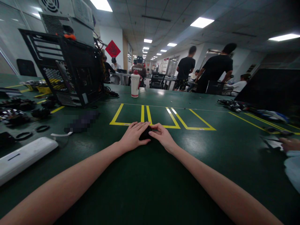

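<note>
Cupping a small black object [145, 134] over the green tabletop [145, 187], the left hand [133, 137] has its fingers and thumb curled round it, hiding most of its shape; I can't make out what it is. The right hand [163, 137] has thumb and forefinger close together at the object's right side, though whether they clamp it I can't tell. To the left, a long white plastic housing [30, 156] runs out of sight. Over at the right edge, another person's hand [290, 144] shows only in part. Yellow tape outlines [200, 128] lie just past the hands. Farther back stand a black computer case [81, 75] and a white cup [135, 86], partly hiding a person in a brown shirt [140, 70].
</note>
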`<action>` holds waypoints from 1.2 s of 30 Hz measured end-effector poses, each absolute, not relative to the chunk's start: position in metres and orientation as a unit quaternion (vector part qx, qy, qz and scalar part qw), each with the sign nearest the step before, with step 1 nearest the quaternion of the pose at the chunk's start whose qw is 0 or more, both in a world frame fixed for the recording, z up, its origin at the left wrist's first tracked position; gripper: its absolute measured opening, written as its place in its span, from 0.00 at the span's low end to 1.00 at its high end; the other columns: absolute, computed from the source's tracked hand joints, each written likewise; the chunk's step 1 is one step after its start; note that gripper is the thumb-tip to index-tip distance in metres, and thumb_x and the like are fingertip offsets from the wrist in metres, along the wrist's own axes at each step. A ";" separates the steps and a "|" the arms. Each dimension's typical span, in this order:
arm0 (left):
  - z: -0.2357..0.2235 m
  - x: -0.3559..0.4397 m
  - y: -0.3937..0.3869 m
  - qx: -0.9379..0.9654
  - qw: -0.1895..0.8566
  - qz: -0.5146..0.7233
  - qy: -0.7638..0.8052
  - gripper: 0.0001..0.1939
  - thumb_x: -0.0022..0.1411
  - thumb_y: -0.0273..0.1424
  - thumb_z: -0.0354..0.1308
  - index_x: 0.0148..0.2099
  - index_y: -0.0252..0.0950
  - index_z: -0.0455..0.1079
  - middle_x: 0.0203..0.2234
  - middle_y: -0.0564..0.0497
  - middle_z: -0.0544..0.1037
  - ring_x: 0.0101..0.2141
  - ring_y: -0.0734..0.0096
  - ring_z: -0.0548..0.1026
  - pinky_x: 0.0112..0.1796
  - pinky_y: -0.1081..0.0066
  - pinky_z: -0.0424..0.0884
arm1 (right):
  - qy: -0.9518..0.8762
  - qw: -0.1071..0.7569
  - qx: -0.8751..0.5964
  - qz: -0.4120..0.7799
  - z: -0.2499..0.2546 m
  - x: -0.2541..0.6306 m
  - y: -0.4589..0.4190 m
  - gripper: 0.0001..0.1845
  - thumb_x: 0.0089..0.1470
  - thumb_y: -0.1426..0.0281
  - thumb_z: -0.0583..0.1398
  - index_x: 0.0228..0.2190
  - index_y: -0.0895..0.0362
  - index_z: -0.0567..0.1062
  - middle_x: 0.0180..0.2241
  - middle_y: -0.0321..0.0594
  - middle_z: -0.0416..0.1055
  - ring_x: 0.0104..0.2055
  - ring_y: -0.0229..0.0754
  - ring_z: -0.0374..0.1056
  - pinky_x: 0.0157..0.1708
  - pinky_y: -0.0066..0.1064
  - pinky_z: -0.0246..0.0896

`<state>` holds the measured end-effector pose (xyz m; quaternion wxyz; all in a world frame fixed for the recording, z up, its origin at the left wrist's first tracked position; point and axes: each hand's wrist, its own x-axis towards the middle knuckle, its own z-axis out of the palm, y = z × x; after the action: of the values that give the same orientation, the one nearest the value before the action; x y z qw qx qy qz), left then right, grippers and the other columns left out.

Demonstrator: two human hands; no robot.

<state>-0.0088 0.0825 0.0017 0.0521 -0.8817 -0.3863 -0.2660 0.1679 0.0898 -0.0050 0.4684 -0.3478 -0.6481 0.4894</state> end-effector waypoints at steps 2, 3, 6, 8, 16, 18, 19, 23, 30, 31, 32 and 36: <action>0.002 -0.009 0.082 -0.881 0.051 -0.268 -0.386 0.35 0.54 0.41 0.54 0.60 0.39 0.44 0.54 0.46 0.60 0.54 0.61 0.58 0.53 0.57 0.50 | -0.646 0.455 -0.368 0.490 -0.006 0.169 0.091 0.17 0.44 0.66 0.61 0.38 0.55 0.67 0.42 0.39 0.66 0.43 0.39 0.65 0.48 0.38 0.57; 0.002 -0.009 0.082 -0.881 0.050 -0.268 -0.386 0.35 0.54 0.41 0.54 0.60 0.39 0.44 0.54 0.46 0.60 0.54 0.61 0.58 0.53 0.57 0.50 | -0.645 0.446 -0.374 0.496 -0.006 0.169 0.091 0.18 0.44 0.66 0.60 0.40 0.55 0.67 0.42 0.40 0.66 0.44 0.40 0.64 0.48 0.39 0.57; 0.003 -0.009 0.081 -0.882 0.052 -0.265 -0.385 0.35 0.54 0.41 0.54 0.60 0.39 0.43 0.54 0.45 0.60 0.54 0.60 0.58 0.53 0.57 0.50 | -0.646 0.436 -0.348 0.521 -0.007 0.171 0.090 0.19 0.43 0.68 0.61 0.39 0.55 0.66 0.43 0.40 0.66 0.45 0.40 0.65 0.49 0.39 0.56; 0.003 -0.010 0.081 -0.883 0.054 -0.264 -0.383 0.35 0.55 0.40 0.53 0.60 0.39 0.43 0.55 0.45 0.60 0.54 0.60 0.58 0.53 0.57 0.50 | -0.648 0.442 -0.319 0.532 -0.008 0.171 0.089 0.20 0.40 0.71 0.63 0.38 0.54 0.65 0.43 0.38 0.65 0.45 0.40 0.64 0.49 0.38 0.56; 0.003 -0.007 0.081 -0.881 0.065 -0.255 -0.393 0.37 0.54 0.41 0.53 0.61 0.39 0.41 0.53 0.46 0.61 0.53 0.61 0.59 0.52 0.59 0.51 | -0.644 0.457 -0.338 0.513 -0.003 0.168 0.089 0.14 0.43 0.67 0.61 0.35 0.54 0.65 0.39 0.37 0.66 0.42 0.38 0.65 0.48 0.37 0.57; 0.005 -0.005 0.081 -0.879 0.065 -0.255 -0.397 0.38 0.54 0.41 0.53 0.61 0.39 0.38 0.52 0.46 0.63 0.52 0.61 0.60 0.51 0.59 0.52 | -0.645 0.451 -0.349 0.508 -0.004 0.168 0.090 0.15 0.43 0.66 0.61 0.36 0.54 0.65 0.39 0.37 0.66 0.42 0.38 0.65 0.48 0.38 0.57; 0.005 -0.005 0.081 -0.879 0.064 -0.254 -0.398 0.38 0.55 0.40 0.53 0.61 0.39 0.37 0.51 0.46 0.64 0.51 0.61 0.61 0.51 0.59 0.53 | -0.645 0.445 -0.356 0.508 -0.004 0.168 0.091 0.16 0.43 0.65 0.61 0.37 0.54 0.66 0.40 0.38 0.66 0.42 0.38 0.65 0.47 0.39 0.57; 0.007 -0.003 0.082 -0.882 0.066 -0.242 -0.399 0.34 0.56 0.40 0.51 0.61 0.43 0.39 0.53 0.48 0.62 0.51 0.60 0.61 0.50 0.58 0.53 | -0.636 0.439 -0.374 0.512 -0.007 0.169 0.094 0.20 0.44 0.64 0.60 0.41 0.53 0.66 0.44 0.41 0.65 0.45 0.40 0.63 0.47 0.40 0.57; 0.005 -0.004 0.084 -0.881 0.060 -0.251 -0.396 0.31 0.56 0.41 0.51 0.59 0.42 0.44 0.52 0.47 0.62 0.51 0.61 0.61 0.51 0.58 0.53 | -0.621 0.465 -0.319 0.545 -0.006 0.169 0.093 0.18 0.39 0.72 0.63 0.35 0.53 0.65 0.42 0.36 0.65 0.44 0.38 0.65 0.47 0.37 0.58; 0.004 -0.004 0.084 -0.881 0.058 -0.254 -0.395 0.31 0.56 0.41 0.51 0.59 0.42 0.44 0.52 0.47 0.62 0.51 0.61 0.61 0.51 0.58 0.52 | -0.618 0.467 -0.318 0.547 -0.006 0.169 0.093 0.18 0.39 0.72 0.63 0.34 0.53 0.65 0.41 0.36 0.65 0.44 0.38 0.65 0.47 0.37 0.58; 0.004 -0.005 0.084 -0.881 0.056 -0.256 -0.394 0.31 0.56 0.41 0.51 0.59 0.42 0.45 0.52 0.48 0.62 0.51 0.61 0.61 0.51 0.58 0.52 | -0.617 0.467 -0.319 0.547 -0.005 0.168 0.092 0.16 0.40 0.71 0.63 0.34 0.53 0.65 0.41 0.35 0.65 0.43 0.38 0.65 0.47 0.37 0.58; 0.004 -0.004 0.084 -0.881 0.052 -0.260 -0.392 0.31 0.56 0.42 0.52 0.59 0.42 0.45 0.52 0.48 0.63 0.51 0.61 0.61 0.51 0.58 0.52 | -0.611 0.471 -0.333 0.543 -0.002 0.167 0.090 0.11 0.42 0.69 0.61 0.31 0.54 0.66 0.38 0.34 0.67 0.41 0.37 0.65 0.46 0.36 0.58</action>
<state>-0.0043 0.0845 0.0044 0.0524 -0.8809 -0.3922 -0.2598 0.1670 0.0903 -0.0022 0.4708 -0.3328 -0.6106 0.5429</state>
